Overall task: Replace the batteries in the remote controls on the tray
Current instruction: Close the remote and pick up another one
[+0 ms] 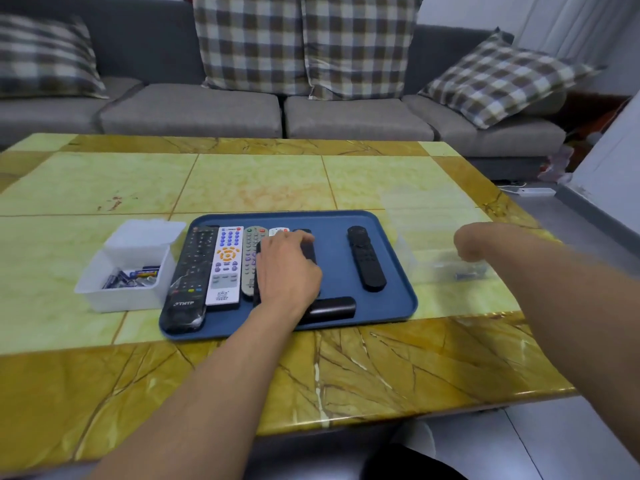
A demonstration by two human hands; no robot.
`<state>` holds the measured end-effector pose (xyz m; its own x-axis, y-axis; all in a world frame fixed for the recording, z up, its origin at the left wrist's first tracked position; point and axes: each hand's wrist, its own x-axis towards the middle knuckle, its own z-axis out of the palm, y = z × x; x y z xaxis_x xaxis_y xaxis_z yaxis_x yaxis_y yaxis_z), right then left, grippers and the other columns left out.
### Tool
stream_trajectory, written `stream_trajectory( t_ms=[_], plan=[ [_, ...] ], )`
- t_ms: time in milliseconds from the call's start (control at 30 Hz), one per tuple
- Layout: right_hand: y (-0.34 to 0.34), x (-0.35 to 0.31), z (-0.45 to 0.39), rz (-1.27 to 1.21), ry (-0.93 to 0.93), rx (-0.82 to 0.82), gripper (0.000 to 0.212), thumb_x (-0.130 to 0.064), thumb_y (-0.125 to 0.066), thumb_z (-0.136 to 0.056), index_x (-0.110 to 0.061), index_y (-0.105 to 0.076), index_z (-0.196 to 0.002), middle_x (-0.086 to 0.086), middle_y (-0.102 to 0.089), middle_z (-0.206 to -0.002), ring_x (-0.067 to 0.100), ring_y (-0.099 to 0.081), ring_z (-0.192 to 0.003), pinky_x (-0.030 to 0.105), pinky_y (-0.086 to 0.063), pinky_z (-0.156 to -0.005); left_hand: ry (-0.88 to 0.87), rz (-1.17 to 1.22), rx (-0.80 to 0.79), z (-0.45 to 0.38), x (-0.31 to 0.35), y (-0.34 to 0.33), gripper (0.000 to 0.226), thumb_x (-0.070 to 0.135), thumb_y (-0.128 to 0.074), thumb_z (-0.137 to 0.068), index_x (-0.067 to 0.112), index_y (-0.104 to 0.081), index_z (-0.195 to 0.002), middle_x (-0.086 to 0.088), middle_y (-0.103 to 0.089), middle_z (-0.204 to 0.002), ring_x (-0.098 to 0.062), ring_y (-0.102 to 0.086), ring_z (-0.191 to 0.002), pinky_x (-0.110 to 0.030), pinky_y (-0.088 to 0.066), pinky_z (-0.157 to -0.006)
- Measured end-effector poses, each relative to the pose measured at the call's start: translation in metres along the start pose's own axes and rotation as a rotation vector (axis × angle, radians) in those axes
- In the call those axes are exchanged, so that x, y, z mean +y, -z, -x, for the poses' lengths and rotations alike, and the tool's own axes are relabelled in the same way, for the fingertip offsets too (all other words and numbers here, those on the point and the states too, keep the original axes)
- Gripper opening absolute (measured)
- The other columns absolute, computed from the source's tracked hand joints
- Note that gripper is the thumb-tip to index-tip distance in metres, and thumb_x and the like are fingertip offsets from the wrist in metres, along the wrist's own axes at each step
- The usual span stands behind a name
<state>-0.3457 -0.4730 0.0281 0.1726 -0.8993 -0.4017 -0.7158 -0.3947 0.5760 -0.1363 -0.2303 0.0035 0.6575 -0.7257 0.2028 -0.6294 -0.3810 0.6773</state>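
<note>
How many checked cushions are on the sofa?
4: one brown-and-white checked fabric cushion at the grey sofa's left end, two together in the middle, one at the right. Others may be off-frame.

Glossy marble-look table [311, 368], matt blue plastic tray [391, 271].

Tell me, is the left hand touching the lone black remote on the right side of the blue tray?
Apart. The head view shows the left hand over other remotes, with bare blue tray between it and the lone black remote.
</note>
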Motion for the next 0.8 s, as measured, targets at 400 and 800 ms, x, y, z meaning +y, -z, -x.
stream_trajectory(
  t_ms=[400,800],
  plan=[
    [0.026,-0.001,0.031,-0.152,0.113,-0.095,0.020,-0.020,-0.058,-0.098,-0.006,-0.062,-0.084,0.002,-0.057,-0.072,0.020,-0.058,-0.070,0.024,-0.042,-0.051,0.179,-0.457,-0.086,-0.005,-0.039,0.038,0.074,0.048,-0.063,-0.085,0.014,-0.039,-0.145,-0.019,-0.046,-0.142,-0.039,-0.039,-0.132,-0.048,-0.035,-0.107],
    [0.018,-0.011,0.037,-0.365,0.190,-0.094,0.021,-0.019,-0.050,-0.099,-0.005,-0.064,-0.103,0.009,-0.056,-0.100,0.025,-0.054,-0.084,0.030,-0.042,-0.066,0.133,-0.412,-0.033,-0.007,-0.042,0.036,0.065,0.041,-0.061,-0.086,0.014,-0.044,-0.143,-0.015,-0.060,-0.130,-0.038,-0.046,-0.126,-0.046,-0.037,-0.102]
  ],
)
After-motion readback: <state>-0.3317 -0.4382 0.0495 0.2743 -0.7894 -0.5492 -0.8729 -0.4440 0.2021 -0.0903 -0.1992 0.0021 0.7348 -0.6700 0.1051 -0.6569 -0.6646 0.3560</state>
